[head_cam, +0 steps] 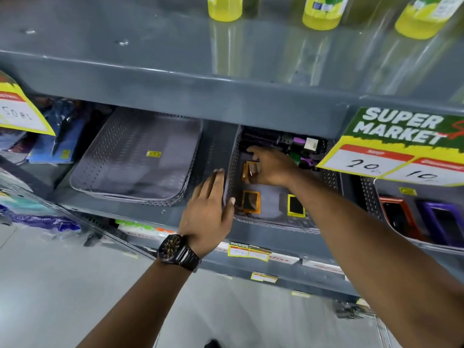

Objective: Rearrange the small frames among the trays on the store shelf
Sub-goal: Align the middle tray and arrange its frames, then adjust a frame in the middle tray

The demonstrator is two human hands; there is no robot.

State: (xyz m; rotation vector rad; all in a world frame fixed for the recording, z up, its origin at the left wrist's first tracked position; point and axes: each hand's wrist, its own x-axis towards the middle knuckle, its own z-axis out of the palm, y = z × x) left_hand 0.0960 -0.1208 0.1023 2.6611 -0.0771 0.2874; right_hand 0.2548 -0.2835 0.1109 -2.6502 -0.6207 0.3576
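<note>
Three grey perforated trays stand on the middle shelf. The left tray (100, 156) holds only a small yellow sticker. In the middle tray (273, 223) lie an orange small frame (251, 202) and a yellow small frame (296, 206) near the front. My right hand (270, 167) reaches into this tray and is shut on another orange frame (247, 170), tilted up off the tray floor. My left hand (209, 214), with a dark wristwatch, rests open against the middle tray's left wall. The right tray (369, 197) holds a red frame (399, 217) and a purple frame (442, 222).
Hair rollers and purple clips (298, 146) fill the back of the middle tray. Yellow bottles (322, 13) stand on the upper shelf. A "Super Market" price sign (399, 144) hangs at the right, another price sign (20, 109) at the left. Packaged goods (55, 136) lie left of the trays.
</note>
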